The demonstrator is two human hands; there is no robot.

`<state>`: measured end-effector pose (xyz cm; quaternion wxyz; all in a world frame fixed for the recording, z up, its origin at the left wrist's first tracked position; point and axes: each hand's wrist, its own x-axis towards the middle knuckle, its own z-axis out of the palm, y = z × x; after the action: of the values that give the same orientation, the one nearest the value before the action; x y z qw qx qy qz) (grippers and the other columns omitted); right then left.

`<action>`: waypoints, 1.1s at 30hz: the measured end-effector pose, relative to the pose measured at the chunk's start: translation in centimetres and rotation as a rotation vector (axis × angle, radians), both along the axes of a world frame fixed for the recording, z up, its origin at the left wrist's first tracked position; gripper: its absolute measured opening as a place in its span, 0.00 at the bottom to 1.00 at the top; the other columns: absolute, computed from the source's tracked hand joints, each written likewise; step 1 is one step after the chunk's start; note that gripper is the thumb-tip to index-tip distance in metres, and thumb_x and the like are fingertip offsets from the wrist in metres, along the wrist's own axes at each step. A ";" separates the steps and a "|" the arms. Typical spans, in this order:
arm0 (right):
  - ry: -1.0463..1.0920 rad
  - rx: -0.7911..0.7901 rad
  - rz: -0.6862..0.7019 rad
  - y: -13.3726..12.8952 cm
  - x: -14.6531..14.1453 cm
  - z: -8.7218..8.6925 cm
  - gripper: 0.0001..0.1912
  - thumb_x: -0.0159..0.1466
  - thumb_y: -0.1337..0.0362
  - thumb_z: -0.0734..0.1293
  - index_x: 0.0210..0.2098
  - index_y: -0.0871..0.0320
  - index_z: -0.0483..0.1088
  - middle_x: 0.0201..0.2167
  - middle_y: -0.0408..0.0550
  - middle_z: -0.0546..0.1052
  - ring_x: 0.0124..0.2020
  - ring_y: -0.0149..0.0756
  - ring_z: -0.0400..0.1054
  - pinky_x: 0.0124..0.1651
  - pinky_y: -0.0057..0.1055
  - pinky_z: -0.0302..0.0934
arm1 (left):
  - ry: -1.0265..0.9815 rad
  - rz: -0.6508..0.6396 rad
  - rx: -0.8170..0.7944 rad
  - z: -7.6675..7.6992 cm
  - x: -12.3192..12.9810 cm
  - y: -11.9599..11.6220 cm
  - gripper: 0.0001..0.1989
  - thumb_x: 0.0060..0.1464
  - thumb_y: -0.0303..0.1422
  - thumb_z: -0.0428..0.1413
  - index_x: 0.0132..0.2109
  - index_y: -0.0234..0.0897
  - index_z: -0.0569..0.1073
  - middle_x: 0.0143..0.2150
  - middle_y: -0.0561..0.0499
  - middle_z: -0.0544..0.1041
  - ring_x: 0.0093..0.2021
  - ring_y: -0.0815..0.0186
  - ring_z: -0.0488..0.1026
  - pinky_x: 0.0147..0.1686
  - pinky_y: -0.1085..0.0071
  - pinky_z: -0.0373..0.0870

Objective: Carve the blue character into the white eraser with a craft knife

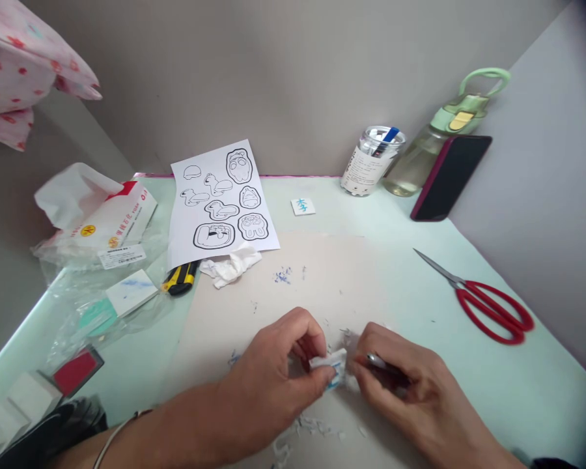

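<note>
My left hand (293, 371) pinches a small white block (340, 359) with blue marks on its face, gripping it between thumb and fingers. Close to its right, my right hand (405, 384) is closed around a slim, silver, pen-shaped tool (378, 361). The tool's working tip is blurred, so I cannot tell whether it touches the block. Pale curled shavings (312, 426) lie on the beige board (215, 326) below the hands. Smudges of blue crumbs (283, 275) mark the board farther back.
Red-handled scissors (493, 312) lie at right. Behind stand a phone (452, 176), a bottle (415, 156) and a pen jar (368, 163). A printed sheet (180, 228), crumpled tissue (232, 266), yellow-black cutter (180, 279), tissue pack (102, 218) and red ink pad (77, 372) occupy the left.
</note>
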<state>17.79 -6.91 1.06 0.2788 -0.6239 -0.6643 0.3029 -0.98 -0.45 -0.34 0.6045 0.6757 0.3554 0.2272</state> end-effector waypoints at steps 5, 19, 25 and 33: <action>0.075 -0.141 -0.116 0.7 0.4 0.7 0.16 0.63 0.62 0.59 0.20 0.56 0.55 0.19 0.38 0.55 0.21 0.29 0.49 0.21 0.25 0.47 | 0.028 0.028 -0.073 0.5 -0.2 0.3 0.07 0.49 0.27 0.57 0.33 0.38 0.64 0.30 0.56 0.69 0.31 0.70 0.66 0.32 0.72 0.64; 0.133 -0.197 0.035 -0.3 0.2 -0.7 0.12 0.68 0.62 0.59 0.30 0.55 0.69 0.30 0.44 0.71 0.32 0.32 0.66 0.33 0.28 0.59 | -0.021 -0.024 0.185 -0.1 -0.2 -0.7 0.09 0.50 0.21 0.55 0.34 0.38 0.65 0.32 0.57 0.66 0.31 0.73 0.64 0.33 0.76 0.61; -0.090 0.025 0.161 -0.8 0.3 -1.1 0.13 0.69 0.68 0.57 0.30 0.57 0.67 0.28 0.44 0.68 0.27 0.30 0.64 0.28 0.26 0.56 | -0.008 -0.019 0.245 -0.4 -0.1 -0.9 0.10 0.49 0.20 0.55 0.34 0.38 0.64 0.32 0.58 0.66 0.31 0.74 0.63 0.31 0.77 0.60; -0.222 0.201 0.213 -1.0 -0.1 -1.4 0.11 0.66 0.72 0.58 0.30 0.58 0.68 0.25 0.43 0.66 0.23 0.28 0.61 0.25 0.25 0.53 | -0.005 -0.007 0.101 -0.3 0.3 -0.9 0.09 0.46 0.20 0.55 0.33 0.38 0.65 0.31 0.57 0.66 0.31 0.72 0.64 0.32 0.76 0.62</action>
<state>17.73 -7.91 -0.37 0.2309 -0.5487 -0.7802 0.1922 -0.72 -1.30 -0.62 0.5713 0.7062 0.3394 0.2445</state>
